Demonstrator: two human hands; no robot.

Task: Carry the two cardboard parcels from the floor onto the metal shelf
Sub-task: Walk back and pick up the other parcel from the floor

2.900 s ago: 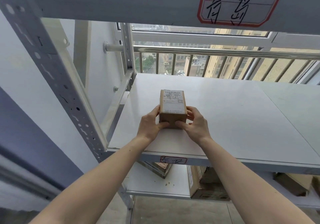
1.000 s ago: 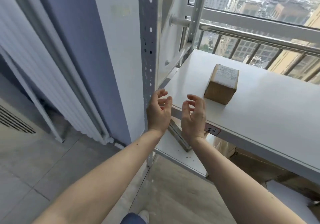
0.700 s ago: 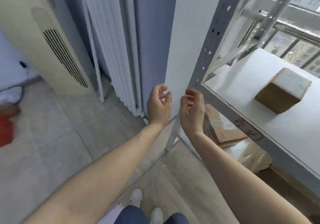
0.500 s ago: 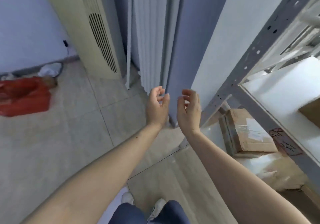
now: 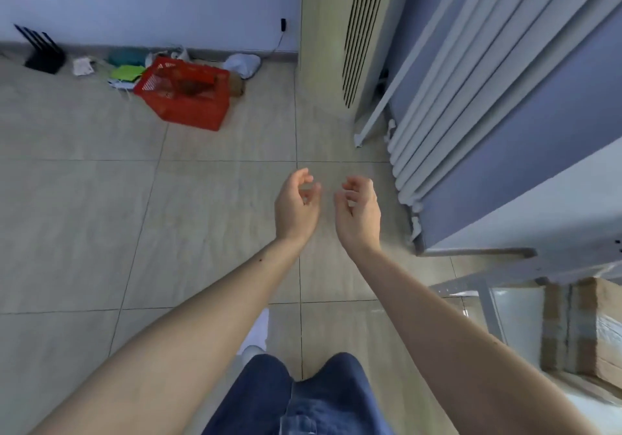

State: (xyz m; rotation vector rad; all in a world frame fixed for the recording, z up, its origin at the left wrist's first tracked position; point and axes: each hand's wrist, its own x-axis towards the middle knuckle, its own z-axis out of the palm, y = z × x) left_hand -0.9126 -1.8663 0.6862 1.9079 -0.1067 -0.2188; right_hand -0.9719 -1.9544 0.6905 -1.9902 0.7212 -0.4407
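Hovering left hand, right hand (both empty)

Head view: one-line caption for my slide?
Both hands, left and right, empty with fingers curled, above tiled floor, red basket ahead.

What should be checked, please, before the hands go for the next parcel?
1. Left hand free: ok, open and holding nothing.
2. Right hand free: ok, open and holding nothing.
3. Tiled floor ahead free of obstacles: ok, bare up to the red basket.
4. Second parcel located: not ok, none lies in plain sight on the floor.
5. Basket contents: cannot tell, too blurred.
6. Metal shelf within reach: ok, its frame stands at the right side.
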